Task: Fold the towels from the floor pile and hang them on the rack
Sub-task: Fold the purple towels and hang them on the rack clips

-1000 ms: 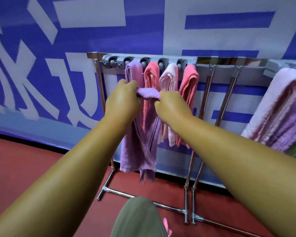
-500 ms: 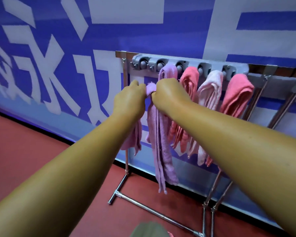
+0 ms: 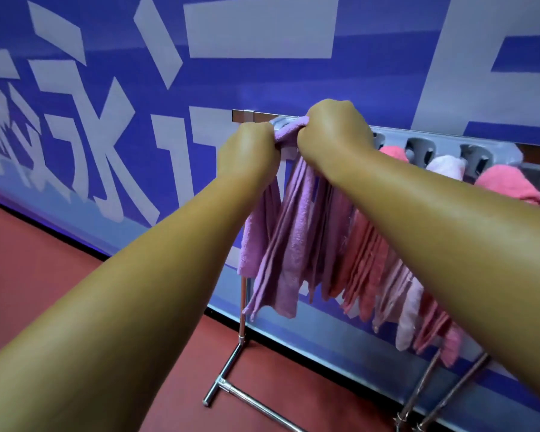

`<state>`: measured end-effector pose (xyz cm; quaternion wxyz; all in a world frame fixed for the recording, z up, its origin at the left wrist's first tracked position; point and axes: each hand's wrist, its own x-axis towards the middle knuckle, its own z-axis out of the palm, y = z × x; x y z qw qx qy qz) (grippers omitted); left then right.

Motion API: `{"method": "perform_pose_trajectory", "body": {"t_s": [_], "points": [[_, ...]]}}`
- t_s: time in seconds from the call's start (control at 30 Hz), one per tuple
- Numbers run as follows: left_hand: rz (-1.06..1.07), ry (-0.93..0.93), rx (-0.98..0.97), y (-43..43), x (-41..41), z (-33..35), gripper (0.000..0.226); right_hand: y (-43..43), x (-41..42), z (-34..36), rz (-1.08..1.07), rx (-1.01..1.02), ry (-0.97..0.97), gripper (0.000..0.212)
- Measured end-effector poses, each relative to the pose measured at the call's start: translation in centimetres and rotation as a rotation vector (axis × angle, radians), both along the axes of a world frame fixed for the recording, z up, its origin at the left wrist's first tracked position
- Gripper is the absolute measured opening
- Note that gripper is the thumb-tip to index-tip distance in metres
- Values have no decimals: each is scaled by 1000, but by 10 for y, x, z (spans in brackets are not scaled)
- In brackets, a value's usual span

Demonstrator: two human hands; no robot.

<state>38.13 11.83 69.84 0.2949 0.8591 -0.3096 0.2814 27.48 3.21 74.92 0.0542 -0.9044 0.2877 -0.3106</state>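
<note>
You have the purple towel (image 3: pixel 289 132) bunched at its fold between both fists, at the left end of the rack (image 3: pixel 480 148), dead ahead at twelve o'clock. Your left hand (image 3: pixel 247 151) clenches the fold from nine o'clock and your right hand (image 3: pixel 334 132) from three. To seat it well, I judge you should press the bunched fold firmly into the grey holder, fists close together so the cloth is narrow, and release only once it catches. Both hands sit knuckles up, fingers curled under and hidden, forearms reaching straight forward. The towel's tails hang toward six o'clock, just beside the pink towels (image 3: pixel 508 185) hung at three to four o'clock.
</note>
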Motion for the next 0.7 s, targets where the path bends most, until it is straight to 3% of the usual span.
{"method": "perform_pose_trajectory", "body": {"t_s": [0.2,0.33,0.5,0.7], "points": [[51,80,19,-26,22,15,16,-23,13,0,-60,-49,34,16],[70,140,146,-36,23,17,15,-28,17,-5,-76,-118,101,9],[55,38,287,-35,17,0,31,-25,26,-13,-29,-156,219,36],[54,80,247,-36,20,-11,27,-13,18,-19,-3,-102,248,35]]}}
